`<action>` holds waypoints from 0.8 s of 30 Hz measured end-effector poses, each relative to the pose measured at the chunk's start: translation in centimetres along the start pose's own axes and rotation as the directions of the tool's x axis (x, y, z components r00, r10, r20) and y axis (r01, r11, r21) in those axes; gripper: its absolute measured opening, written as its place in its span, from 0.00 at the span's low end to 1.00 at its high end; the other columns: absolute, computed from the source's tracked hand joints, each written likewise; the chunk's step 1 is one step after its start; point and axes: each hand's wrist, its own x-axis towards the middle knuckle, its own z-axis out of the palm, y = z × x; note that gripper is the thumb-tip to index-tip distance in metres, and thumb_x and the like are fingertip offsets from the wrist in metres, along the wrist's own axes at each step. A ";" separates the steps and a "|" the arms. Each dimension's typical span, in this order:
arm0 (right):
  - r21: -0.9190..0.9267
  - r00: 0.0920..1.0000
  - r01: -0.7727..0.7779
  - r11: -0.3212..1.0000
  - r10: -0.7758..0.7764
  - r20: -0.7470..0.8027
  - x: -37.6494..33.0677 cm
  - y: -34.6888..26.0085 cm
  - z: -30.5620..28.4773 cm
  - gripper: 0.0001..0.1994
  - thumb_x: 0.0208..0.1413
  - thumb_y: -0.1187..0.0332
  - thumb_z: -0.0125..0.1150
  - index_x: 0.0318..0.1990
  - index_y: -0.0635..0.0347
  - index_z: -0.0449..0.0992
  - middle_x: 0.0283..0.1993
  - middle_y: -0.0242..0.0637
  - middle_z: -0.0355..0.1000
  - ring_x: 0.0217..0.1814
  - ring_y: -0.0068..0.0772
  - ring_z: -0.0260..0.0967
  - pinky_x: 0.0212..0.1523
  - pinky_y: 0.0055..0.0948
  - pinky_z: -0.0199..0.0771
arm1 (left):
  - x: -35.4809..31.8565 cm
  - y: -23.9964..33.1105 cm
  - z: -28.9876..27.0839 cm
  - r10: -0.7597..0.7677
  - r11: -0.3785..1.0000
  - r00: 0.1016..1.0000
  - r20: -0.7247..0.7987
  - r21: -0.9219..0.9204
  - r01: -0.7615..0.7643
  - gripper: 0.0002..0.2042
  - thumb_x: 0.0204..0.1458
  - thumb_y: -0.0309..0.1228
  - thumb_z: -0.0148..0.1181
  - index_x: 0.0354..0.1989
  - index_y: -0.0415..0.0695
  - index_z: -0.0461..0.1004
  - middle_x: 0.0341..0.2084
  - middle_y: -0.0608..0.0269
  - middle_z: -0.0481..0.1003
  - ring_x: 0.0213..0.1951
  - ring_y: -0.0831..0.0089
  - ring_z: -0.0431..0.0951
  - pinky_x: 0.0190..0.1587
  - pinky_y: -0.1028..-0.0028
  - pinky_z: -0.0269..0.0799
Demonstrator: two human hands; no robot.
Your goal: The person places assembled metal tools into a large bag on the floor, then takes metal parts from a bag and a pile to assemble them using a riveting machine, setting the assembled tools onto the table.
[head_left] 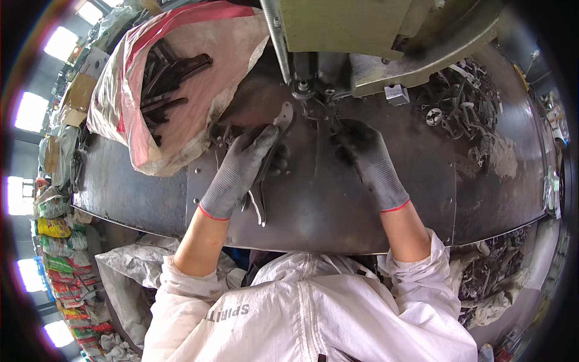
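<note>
My left hand [247,151], in a grey knitted glove with dark, stained fingers, is closed around a plier-like metal tool [286,114]. Its flat rounded head with a hole points up past my thumb, and its slim handles hang below my palm. My right hand [365,145], gloved alike, is at the right of the machine's lower tooling [304,93]. Its dark fingers curl inward close to a small metal fitting there; whatever they hold, if anything, is hidden. Just left of my left hand, small dark metal parts [223,134] lie partly covered by it.
A green press-like machine [344,27] overhangs the dark metal table [325,211]. At left, a white and pink woven sack [145,151] holds dark metal pieces. Tangled metal parts [464,108] are heaped at right, near a small metal block [396,95]. Colourful sacks [54,228] are stacked beyond.
</note>
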 end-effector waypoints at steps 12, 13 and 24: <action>-0.383 0.724 0.682 0.623 -0.650 0.232 0.3 1.0 -1.8 0.12 0.48 0.73 0.58 0.42 0.63 0.71 0.32 0.45 0.72 0.30 0.42 0.71 0.31 0.34 0.71 | 0.0 1.8 6.0 0.119 0.990 0.964 0.236 0.046 -0.134 0.20 0.58 0.41 0.46 0.48 0.36 0.66 0.31 0.59 0.75 0.30 0.77 0.74 0.35 0.79 0.69; -0.548 0.568 0.762 0.346 -0.762 0.310 0.1 -1.8 -3.2 0.16 0.44 0.73 0.59 0.43 0.61 0.72 0.34 0.47 0.71 0.37 0.51 0.70 0.39 0.40 0.70 | 0.2 0.7 5.1 0.119 0.990 0.968 0.223 0.047 -0.132 0.20 0.58 0.41 0.46 0.48 0.36 0.66 0.31 0.59 0.75 0.30 0.77 0.74 0.35 0.79 0.69; -0.746 0.780 0.158 -0.648 -0.381 0.496 5.3 -6.9 -27.3 0.16 0.49 0.69 0.52 0.48 0.50 0.71 0.59 0.39 0.61 0.64 0.37 0.53 0.57 0.37 0.62 | 2.6 -3.2 1.3 -0.066 0.998 0.997 0.040 -0.014 0.067 0.17 0.58 0.39 0.46 0.47 0.37 0.65 0.33 0.59 0.75 0.32 0.75 0.77 0.32 0.78 0.73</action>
